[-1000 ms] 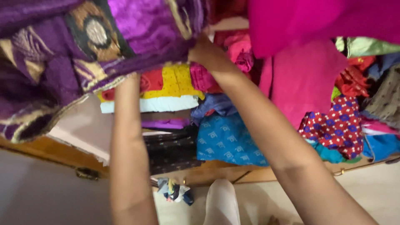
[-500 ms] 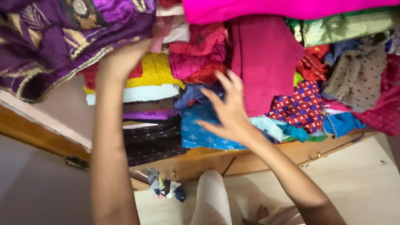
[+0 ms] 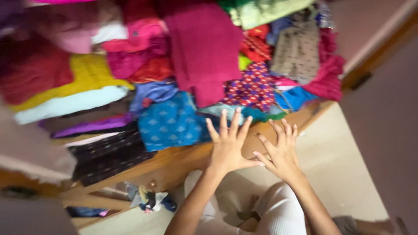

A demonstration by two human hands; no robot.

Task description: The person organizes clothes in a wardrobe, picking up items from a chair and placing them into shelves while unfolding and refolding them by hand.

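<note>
Head view: the blue patterned cloth (image 3: 172,124) lies at the front of the wooden shelf (image 3: 174,163), under the hanging maroon garment (image 3: 204,48). Left hand (image 3: 228,146) and right hand (image 3: 281,152) hover just before it, fingers spread, holding nothing. Best gripped by its folded edge, supporting the pile above.

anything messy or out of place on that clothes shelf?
Yes. The right half is an unfolded heap: a maroon cloth droops over the stack, and a red dotted piece and teal fabric spill toward the wooden shelf edge. The yellow and white folded stack looks tidy. Left hand and right hand are open, holding nothing.
</note>
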